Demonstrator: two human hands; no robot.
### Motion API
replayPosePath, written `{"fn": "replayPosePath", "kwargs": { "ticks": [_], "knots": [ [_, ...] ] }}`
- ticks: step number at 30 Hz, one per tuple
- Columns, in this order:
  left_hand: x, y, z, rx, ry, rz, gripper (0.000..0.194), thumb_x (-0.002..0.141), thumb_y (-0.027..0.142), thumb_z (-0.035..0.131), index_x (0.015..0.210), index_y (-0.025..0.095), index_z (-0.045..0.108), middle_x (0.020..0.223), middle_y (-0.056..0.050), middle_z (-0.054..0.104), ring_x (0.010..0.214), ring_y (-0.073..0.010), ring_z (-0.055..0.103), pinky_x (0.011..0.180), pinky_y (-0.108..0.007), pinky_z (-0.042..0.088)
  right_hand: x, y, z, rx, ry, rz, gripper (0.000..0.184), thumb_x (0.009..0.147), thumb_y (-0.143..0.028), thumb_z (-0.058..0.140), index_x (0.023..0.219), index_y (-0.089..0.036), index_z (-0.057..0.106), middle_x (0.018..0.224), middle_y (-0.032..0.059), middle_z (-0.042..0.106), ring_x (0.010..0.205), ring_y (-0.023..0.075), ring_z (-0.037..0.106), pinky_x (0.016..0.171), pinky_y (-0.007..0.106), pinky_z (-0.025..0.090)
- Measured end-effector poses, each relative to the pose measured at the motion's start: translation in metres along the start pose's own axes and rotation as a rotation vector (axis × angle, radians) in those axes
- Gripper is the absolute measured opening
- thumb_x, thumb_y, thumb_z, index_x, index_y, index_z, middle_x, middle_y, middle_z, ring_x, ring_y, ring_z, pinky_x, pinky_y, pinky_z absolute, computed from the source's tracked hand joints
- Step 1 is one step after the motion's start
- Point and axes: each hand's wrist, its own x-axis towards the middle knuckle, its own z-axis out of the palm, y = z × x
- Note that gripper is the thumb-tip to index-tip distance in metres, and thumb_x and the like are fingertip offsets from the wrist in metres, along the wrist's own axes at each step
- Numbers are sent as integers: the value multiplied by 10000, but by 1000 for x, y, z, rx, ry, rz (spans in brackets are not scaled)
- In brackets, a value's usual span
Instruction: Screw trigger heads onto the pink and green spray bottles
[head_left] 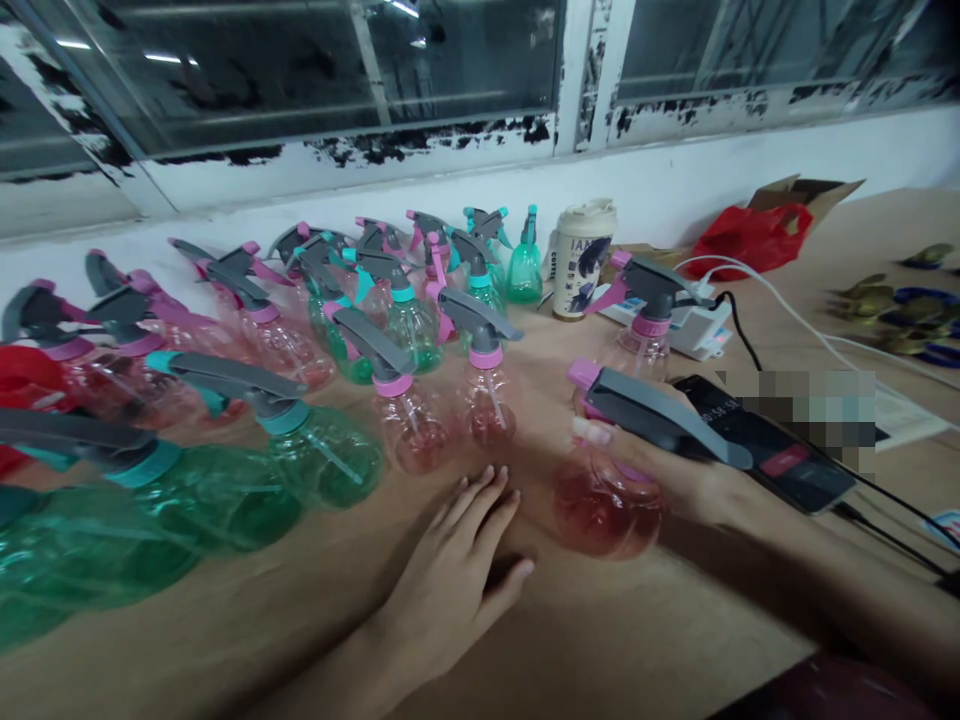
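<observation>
My right hand (637, 455) grips a pink spray bottle (606, 510) by its neck, under the grey and pink trigger head; part of the grip is hidden behind that head. My left hand (457, 560) lies on the table (315, 640) with its fingers stretched out and holds nothing. Just beyond its fingertips stand two pink spray bottles, a nearer one (415, 430) and another (487, 405). To its left is a green spray bottle (328, 460) with a grey and teal head.
Several more pink and green spray bottles crowd the left and back, by the windowed wall. A paper coffee cup (581, 262) stands behind. On the right lie a phone (780, 450), cables, a white power strip (701, 328), a red plastic bag (750, 238) and metal parts (870, 300).
</observation>
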Motion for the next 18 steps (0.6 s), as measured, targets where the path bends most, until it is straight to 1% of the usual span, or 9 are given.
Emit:
{"fn": "replayPosePath", "kwargs": {
  "ticks": [2, 5, 10, 14, 16, 18],
  "knots": [
    [0, 0, -1, -1, -8, -2, 506, 914, 393, 486, 1324, 109, 403, 1435, -135, 355, 1320, -258, 320, 1033, -467, 346, 0, -3, -1, 14, 13, 19, 160, 799, -402, 609, 807, -243, 613, 738, 0, 612, 669, 160, 583, 627, 293, 487],
    [0, 0, -1, -3, -10, -6, 507, 912, 393, 491, 1326, 115, 400, 1435, -133, 355, 1318, -261, 322, 1027, -469, 352, -1, -10, -1, 20, -7, 29, 178, 793, -416, 610, 799, -239, 611, 755, 6, 622, 667, 162, 587, 636, 303, 492],
    [-1, -1, 2, -13, 2, -8, 510, 911, 395, 491, 1328, 117, 398, 1430, -138, 362, 1315, -267, 327, 1026, -478, 353, 1, -22, 0, -46, -38, 17, 167, 779, -401, 625, 785, -234, 631, 720, 9, 642, 645, 163, 601, 643, 310, 498],
    [-1, -2, 3, -21, -5, -4, 508, 910, 384, 491, 1331, 115, 397, 1439, -135, 347, 1323, -267, 310, 1033, -478, 344, 4, -18, -2, -80, -43, -40, 175, 729, -391, 680, 741, -224, 628, 677, -2, 616, 624, 157, 575, 625, 305, 491],
    [-1, -1, 2, -17, -12, -7, 510, 911, 387, 491, 1332, 114, 398, 1441, -136, 343, 1324, -267, 309, 1033, -478, 344, 4, -14, -3, -104, -11, -36, 186, 746, -398, 662, 695, -225, 616, 644, -9, 602, 612, 151, 565, 628, 302, 492],
    [-1, -1, 2, -10, -14, -10, 512, 913, 398, 485, 1330, 111, 402, 1439, -139, 346, 1320, -270, 316, 1030, -481, 348, 2, -11, -3, -128, 7, -40, 181, 775, -392, 631, 697, -229, 621, 651, -9, 616, 610, 150, 572, 637, 303, 496]
  ]
}}
